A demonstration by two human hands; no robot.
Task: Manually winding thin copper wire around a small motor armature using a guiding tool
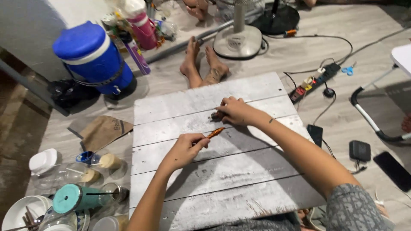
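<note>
A grey-white wooden board (239, 188) of several planks lies across my lap. My left hand (185, 149) is closed on a thin tool whose orange ribbed tip (215, 132) points up and to the right. My right hand (233, 111) rests on the board just beyond that tip, its fingers pinched on a small dark object (215, 115) that is mostly hidden. The tool tip sits a short gap below this object. My bare feet (203, 64) stick out past the board's far edge.
A blue water jug (92, 55) stands at far left, with a brown paper bag (102, 130) and several jars and cups (81, 188) nearer. A fan base (238, 40), power strip (314, 79), blue scissors (349, 69), phones (394, 171) and cables lie to the right.
</note>
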